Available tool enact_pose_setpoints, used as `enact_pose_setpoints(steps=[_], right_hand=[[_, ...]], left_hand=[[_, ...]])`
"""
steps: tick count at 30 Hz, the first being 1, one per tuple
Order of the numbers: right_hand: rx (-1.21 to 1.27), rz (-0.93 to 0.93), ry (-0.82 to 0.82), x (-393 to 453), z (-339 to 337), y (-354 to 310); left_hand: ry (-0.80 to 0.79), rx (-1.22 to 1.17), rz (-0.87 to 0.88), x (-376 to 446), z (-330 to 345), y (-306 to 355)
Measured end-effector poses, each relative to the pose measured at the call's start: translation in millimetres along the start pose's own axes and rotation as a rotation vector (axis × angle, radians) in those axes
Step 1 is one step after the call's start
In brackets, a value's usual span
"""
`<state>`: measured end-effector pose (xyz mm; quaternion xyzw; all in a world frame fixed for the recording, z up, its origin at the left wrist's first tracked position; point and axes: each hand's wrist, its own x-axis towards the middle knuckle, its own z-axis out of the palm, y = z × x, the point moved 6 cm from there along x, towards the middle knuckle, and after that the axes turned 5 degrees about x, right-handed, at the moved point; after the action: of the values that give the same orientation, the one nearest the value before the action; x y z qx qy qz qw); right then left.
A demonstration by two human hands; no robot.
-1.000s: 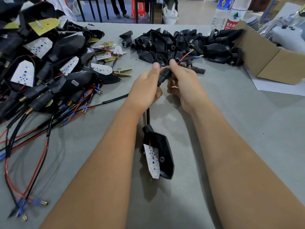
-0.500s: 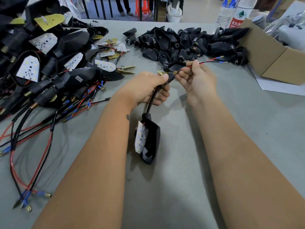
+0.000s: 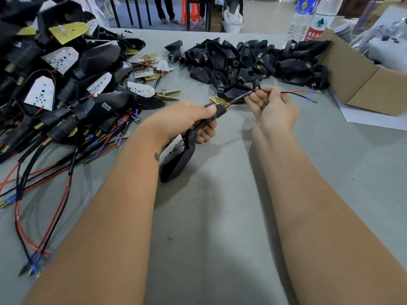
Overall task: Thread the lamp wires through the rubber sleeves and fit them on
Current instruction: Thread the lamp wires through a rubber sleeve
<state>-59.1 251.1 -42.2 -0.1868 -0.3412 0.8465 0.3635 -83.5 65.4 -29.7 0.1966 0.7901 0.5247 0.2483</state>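
My left hand [image 3: 187, 119] grips a black rubber sleeve [image 3: 219, 111] with a brass threaded tip. Below that hand hangs the black lamp housing [image 3: 178, 161] with its white LED board [image 3: 171, 148], close under my wrist. The lamp's red and black wires [image 3: 293, 93] come out of the sleeve's tip and run to the right, ending in blue-collared brass terminals. My right hand [image 3: 273, 106] pinches these wires just right of the sleeve.
A heap of wired lamps with LED boards [image 3: 61, 84] fills the left side, its wires trailing to the near left. A pile of loose black housings [image 3: 246, 60] lies at the back centre. A cardboard box [image 3: 361, 80] and water bottles [image 3: 308, 18] stand back right.
My right hand has pulled the wires further out to the right through the sleeve. The lamp housing has risen toward my left hand, and the sleeve now sits close to it.
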Motion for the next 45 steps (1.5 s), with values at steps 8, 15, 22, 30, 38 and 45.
enact_pose_setpoints(steps=[8,15,22,30,38,45], right_hand=[[0.121,0.058,0.046,2,-6,-3],[-0.507,0.357,-0.48,-42,33,21],[-0.648,0.409,-0.814,-74,50,37],[-0.51,0.436,-0.763,-72,49,35],[-0.364,0.338,-0.56,-52,40,28],[-0.243,0.252,-0.443,-38,34,22]], left_hand=[[0.038,-0.152,-0.023,-4,-9,-8],[0.334,-0.249,0.053,1,-16,-8],[0.675,-0.064,0.14,-6,-19,-1],[0.585,-0.087,0.148,4,-15,-5],[0.471,-0.091,0.314,-9,-27,1],[0.485,0.264,0.374,-8,-20,-1]])
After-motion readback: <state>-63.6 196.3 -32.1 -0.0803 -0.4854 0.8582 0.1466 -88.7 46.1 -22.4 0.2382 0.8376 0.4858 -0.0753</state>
